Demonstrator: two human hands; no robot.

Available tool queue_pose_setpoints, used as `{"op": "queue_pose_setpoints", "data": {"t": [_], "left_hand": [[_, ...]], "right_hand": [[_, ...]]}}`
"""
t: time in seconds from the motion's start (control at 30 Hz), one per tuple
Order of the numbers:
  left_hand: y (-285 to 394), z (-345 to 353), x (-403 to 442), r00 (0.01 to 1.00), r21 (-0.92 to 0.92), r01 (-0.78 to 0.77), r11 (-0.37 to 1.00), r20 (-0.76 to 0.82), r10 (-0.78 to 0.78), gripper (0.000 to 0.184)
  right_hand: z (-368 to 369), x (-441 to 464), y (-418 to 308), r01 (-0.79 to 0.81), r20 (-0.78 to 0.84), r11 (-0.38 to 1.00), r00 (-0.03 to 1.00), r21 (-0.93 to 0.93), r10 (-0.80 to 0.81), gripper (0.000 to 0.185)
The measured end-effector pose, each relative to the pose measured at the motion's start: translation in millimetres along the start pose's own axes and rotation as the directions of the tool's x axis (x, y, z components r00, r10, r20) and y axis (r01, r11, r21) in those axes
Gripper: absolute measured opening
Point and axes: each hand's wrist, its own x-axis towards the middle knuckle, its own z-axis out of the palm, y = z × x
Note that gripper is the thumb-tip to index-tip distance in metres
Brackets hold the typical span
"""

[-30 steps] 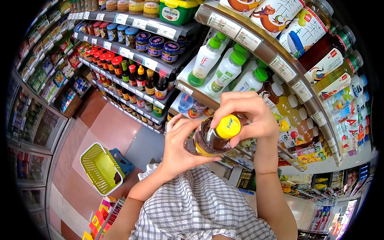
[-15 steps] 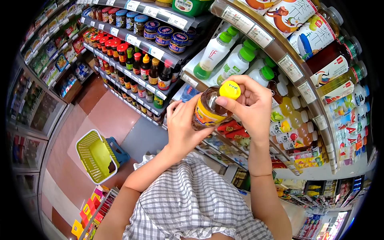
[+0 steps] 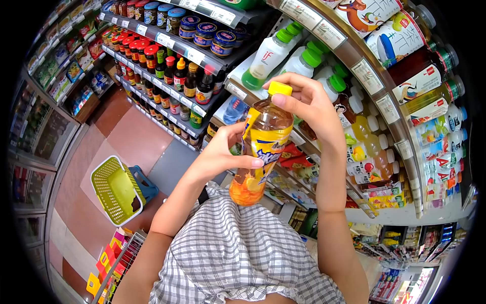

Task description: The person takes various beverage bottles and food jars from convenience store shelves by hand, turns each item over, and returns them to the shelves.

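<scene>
Gripping yellow-labelled bottle [image 3: 266, 144] in left hand [image 3: 221, 152], fingers wrapped round, thumb clamped across label. Pinching yellow cap [image 3: 280, 89] with right hand [image 3: 312, 104], thumb and forefinger tight on it. Held tilted, just in front of drinks shelf [image 3: 349, 50], near green-capped white bottles [image 3: 268, 55] on that shelf. Left of drinks shelf: sauce shelf [image 3: 167, 91]; farther left, on floor, yellow-green basket [image 3: 119, 187].
</scene>
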Motion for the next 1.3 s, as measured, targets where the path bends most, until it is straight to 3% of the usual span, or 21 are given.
{"op": "queue_pose_setpoints", "data": {"t": [0.07,0.17,0.27,0.37,0.4,0.53,0.7,0.77,0.8,0.9,0.93,0.97,1.0,1.03,1.07,1.2,1.3], "left_hand": [[-8,-10,1,0.993,-0.067,0.060,0.996,0.102,-0.053,0.067],[-6,-13,1,0.989,-0.072,0.029,0.997,0.146,-0.018,0.070],[11,-11,2,0.989,0.132,0.031,0.991,0.138,-0.049,0.072],[6,-11,4,0.997,0.450,-0.069,0.890,0.063,0.046,0.067],[-7,-12,8,0.977,0.553,-0.196,0.810,0.041,0.209,0.070],[-26,-13,7,0.983,0.614,-0.144,0.776,-0.001,0.183,0.066],[-62,-16,3,0.989,0.773,-0.055,0.632,-0.047,0.143,0.068],[-82,-15,-7,0.980,0.822,0.010,0.570,-0.122,0.160,0.067],[-89,-10,-13,0.971,0.841,0.160,0.516,-0.227,0.069,0.066],[-132,3,-25,0.881,0.702,0.178,0.689,-0.426,0.206,0.071],[-118,6,-31,0.910,0.126,0.265,0.956,-0.359,-0.205,0.069],[-122,7,-31,0.875,-0.217,0.339,0.915,-0.284,-0.392,0.066],[-125,6,-30,0.834,-0.527,0.389,0.756,-0.147,-0.532,0.063],[-127,6,-28,0.793,-0.762,0.412,0.499,0.031,-0.608,0.060],[-128,8,-25,0.802,-0.804,0.378,0.459,0.037,-0.596,0.048],[-171,9,-8,0.895,-0.831,0.317,0.456,0.103,-0.435,0.045],[-189,9,2,0.896,-0.859,0.309,0.409,0.119,-0.427,0.043]], "right_hand": [[-3,1,0,-0.017,0.051,0.999,0.999,0.044,0.015,0.026],[-4,-2,0,-0.036,0.049,0.998,0.998,0.058,0.033,0.024],[7,-13,-3,-0.009,-0.068,1.000,0.998,-0.004,0.009,0.023],[13,-20,2,0.001,-0.182,0.990,0.983,-0.140,-0.027,0.022],[13,-21,6,0.001,-0.212,0.982,0.976,-0.191,-0.042,0.022],[17,-27,15,-0.065,-0.326,0.954,0.945,-0.294,-0.036,0.021],[24,-44,30,-0.158,-0.380,0.882,0.925,-0.445,-0.025,0.024],[29,-50,39,-0.176,-0.406,0.892,0.914,-0.417,-0.009,0.025],[30,-53,45,-0.168,-0.416,0.904,0.909,-0.393,-0.012,0.025],[28,-65,70,-0.171,-0.437,0.902,0.899,-0.398,-0.023,0.025],[32,-67,73,-0.176,-0.455,0.902,0.890,-0.394,-0.026,0.024],[35,-71,77,-0.182,-0.474,0.902,0.880,-0.391,-0.028,0.024],[34,-75,85,-0.202,-0.477,0.899,0.879,-0.389,-0.009,0.024],[36,-78,92,-0.214,-0.497,0.896,0.868,-0.389,-0.008,0.024],[40,-80,100,-0.227,-0.518,0.893,0.855,-0.389,-0.008,0.024],[48,-95,133,-0.222,-0.555,0.871,0.829,-0.438,-0.068,0.026],[57,-106,150,-0.207,-0.559,0.850,0.821,-0.485,-0.118,0.027]]}}
